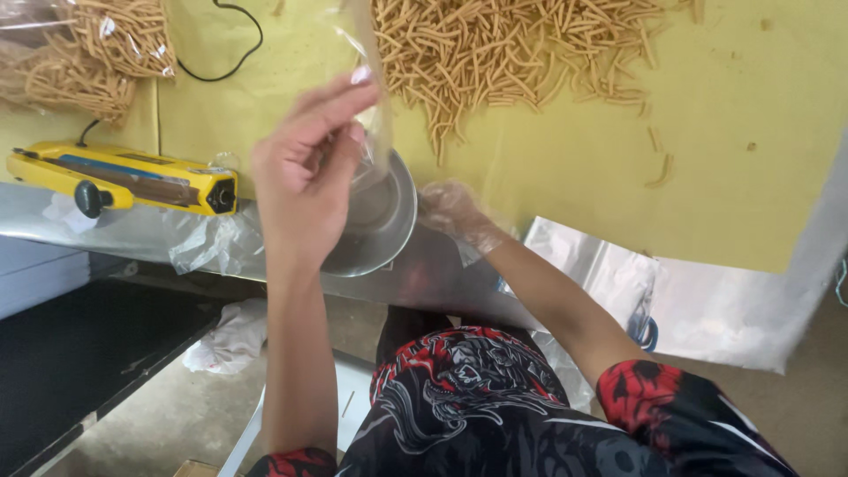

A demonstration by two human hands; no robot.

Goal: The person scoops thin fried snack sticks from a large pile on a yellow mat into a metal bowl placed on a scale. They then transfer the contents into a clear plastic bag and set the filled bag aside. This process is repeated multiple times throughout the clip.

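My left hand [309, 168] pinches a clear plastic bag [371, 106] upright, mouth up for filling. My gloved right hand [459, 216] rests loosely curled, empty, at 3 o'clock of the steel bowl [389, 230]; snack sticks [503, 53] are piled at 12.

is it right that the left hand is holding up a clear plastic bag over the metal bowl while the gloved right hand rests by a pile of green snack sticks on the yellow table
Not quite: the head view shows the snack sticks are golden-brown, not green. The rest holds: the left hand holds up a clear plastic bag over the metal bowl, and the gloved right hand rests on the yellow table.

clear plastic bag [375, 97] | upright, pinched | above steel bowl [389, 221]
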